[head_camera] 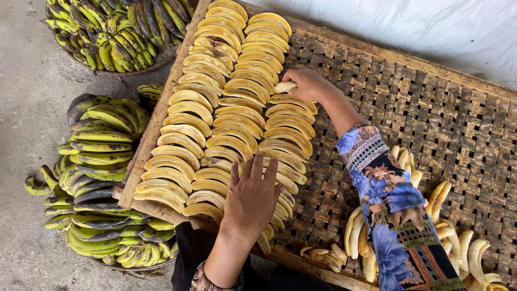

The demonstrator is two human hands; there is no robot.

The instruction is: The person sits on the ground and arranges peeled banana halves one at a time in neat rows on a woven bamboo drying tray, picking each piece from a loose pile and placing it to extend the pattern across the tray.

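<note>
Three curving rows of peeled banana halves (226, 116) lie on the woven drying mat (441, 124), each piece pale yellow, crescent-shaped, smooth and slightly glossy, overlapping its neighbour like roof tiles. The mat is a coarse basket-weave of flat brown strips, dry and rough, framed by a worn wooden edge (156, 121). Your left hand (252, 195) rests flat on the near end of the middle and right rows, fingers spread and straight, palm down, holding nothing, just pressing on the slices. Your right hand (306, 82) reaches across the mat in a patterned blue sleeve (385, 199); its fingers are curled around one peeled banana piece (284, 86), pinched at the top of the right-hand row, touching the slice beneath it. A loose heap of peeled bananas (447, 237) sits on the mat near your right elbow, pieces lying at all angles. Off the mat, on the grey concrete floor (27, 108), unpeeled bananas (102, 161) with green-yellow, black-blotched skins fill a basket; a second basket (121, 29) sits further off
</note>
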